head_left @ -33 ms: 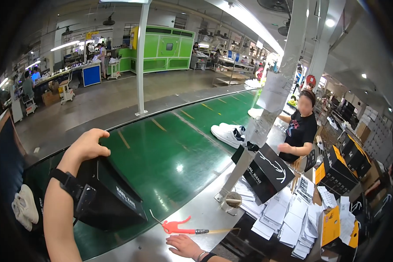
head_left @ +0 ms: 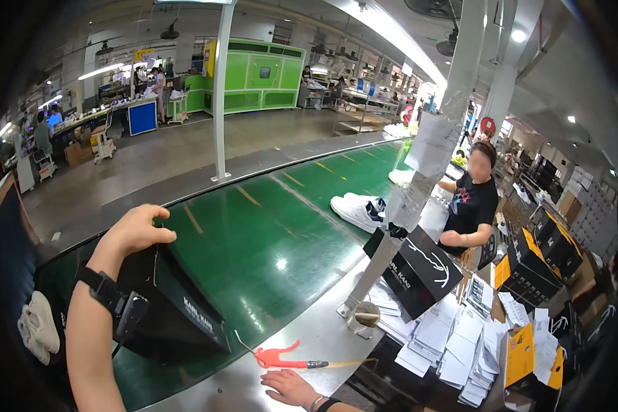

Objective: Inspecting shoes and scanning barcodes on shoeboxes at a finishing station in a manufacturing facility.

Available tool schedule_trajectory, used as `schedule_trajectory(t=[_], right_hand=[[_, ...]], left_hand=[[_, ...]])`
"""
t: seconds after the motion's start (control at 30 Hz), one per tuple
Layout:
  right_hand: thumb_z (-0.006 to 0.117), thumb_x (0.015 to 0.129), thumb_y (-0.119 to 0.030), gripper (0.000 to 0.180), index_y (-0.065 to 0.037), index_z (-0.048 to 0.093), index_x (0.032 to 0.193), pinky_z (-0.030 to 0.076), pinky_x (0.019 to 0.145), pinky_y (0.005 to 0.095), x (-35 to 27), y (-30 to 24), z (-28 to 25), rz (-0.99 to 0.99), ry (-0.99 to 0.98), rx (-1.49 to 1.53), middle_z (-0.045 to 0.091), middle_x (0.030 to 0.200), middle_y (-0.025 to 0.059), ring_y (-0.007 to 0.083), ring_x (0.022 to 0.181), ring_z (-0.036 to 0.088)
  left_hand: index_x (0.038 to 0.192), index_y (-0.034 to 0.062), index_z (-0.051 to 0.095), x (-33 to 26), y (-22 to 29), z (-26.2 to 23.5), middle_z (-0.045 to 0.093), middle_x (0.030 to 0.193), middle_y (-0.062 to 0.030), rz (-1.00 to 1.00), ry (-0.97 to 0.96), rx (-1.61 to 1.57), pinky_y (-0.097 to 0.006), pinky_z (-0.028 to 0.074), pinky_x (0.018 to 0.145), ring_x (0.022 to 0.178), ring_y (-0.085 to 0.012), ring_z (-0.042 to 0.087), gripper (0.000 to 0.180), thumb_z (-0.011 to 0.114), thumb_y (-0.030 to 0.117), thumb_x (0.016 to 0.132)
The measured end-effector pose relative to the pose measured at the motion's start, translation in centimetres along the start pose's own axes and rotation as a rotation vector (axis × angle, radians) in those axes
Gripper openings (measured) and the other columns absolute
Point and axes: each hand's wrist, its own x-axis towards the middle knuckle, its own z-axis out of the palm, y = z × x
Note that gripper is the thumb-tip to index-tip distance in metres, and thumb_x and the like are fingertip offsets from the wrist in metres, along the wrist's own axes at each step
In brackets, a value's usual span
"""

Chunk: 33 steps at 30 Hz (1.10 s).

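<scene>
Boxing is underway: left hand (head_left: 139,230) grips the black shoebox (head_left: 168,302) on the green belt (head_left: 275,233); right hand (head_left: 292,386) rests open beside the red tool (head_left: 276,356). Next move likely needs a steady push.

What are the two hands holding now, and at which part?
The left hand grips the black box at its upper far edge. The right hand lies flat on the metal counter near the red tool, holding nothing.
</scene>
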Motion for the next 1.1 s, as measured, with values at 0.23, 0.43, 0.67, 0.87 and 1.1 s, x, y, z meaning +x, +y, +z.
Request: schedule_trajectory(t=[0.23,0.43,0.67,0.87,1.1], right_hand=[[0.056,0.086,-0.027,0.032,-0.011,0.054,0.114,0.038,0.094,0.0353,0.0,-0.3,-0.2,-0.007,-0.001,-0.004,0.055,0.119,0.0029,0.0212,0.107,0.052],[0.056,0.086,-0.027,0.030,-0.011,0.055,0.112,0.038,0.093,0.0346,-0.1,-0.2,-0.5,0.018,-0.025,-0.001,0.055,0.119,0.0025,0.0204,0.108,0.051],[0.062,0.079,-0.024,0.027,-0.011,0.059,0.102,0.041,0.087,0.0369,1.4,-1.2,-0.3,-0.060,0.006,-0.023,0.059,0.111,0.0035,0.0211,0.103,0.054],[0.062,0.076,-0.016,0.027,-0.007,0.060,0.101,0.037,0.095,0.0417,-0.1,-0.8,-1.1,-0.042,0.143,-0.032,0.060,0.108,0.0096,0.0280,0.108,0.052],[0.062,0.076,-0.017,0.025,-0.009,0.060,0.100,0.038,0.094,0.0401,0.4,-2.2,-1.1,-0.080,0.122,-0.081,0.060,0.108,0.0086,0.0272,0.107,0.052]], left_hand=[[0.122,-0.0006,0.051,-1.9,-2.7,0.7,0.060,0.113,-0.0146,0.033,-0.119,-0.174,-0.032,0.042,0.091,0.103,-0.0242,0.057,0.058,0.063,0.036,0.079],[0.103,0.0018,0.062,-4.6,-7.1,-0.8,0.062,0.099,-0.0149,-0.005,0.018,-0.040,-0.033,0.044,0.085,0.095,-0.0273,0.058,0.039,0.065,0.028,0.075],[0.093,-0.0002,0.061,-10.3,-16.1,-3.0,0.062,0.081,-0.0062,-0.167,0.446,-0.234,-0.028,0.045,0.070,0.075,-0.0121,0.055,0.028,0.060,0.027,0.086],[0.093,0.0073,0.067,-9.4,-13.4,-1.1,0.066,0.088,-0.0142,-0.338,0.519,-0.035,-0.040,0.047,0.074,0.086,-0.0305,0.063,0.054,0.053,0.058,0.079],[0.089,0.0029,0.067,-8.8,-9.1,1.3,0.066,0.087,-0.0172,-0.325,0.561,0.240,-0.042,0.044,0.079,0.087,-0.0331,0.061,0.061,0.055,0.061,0.076]])
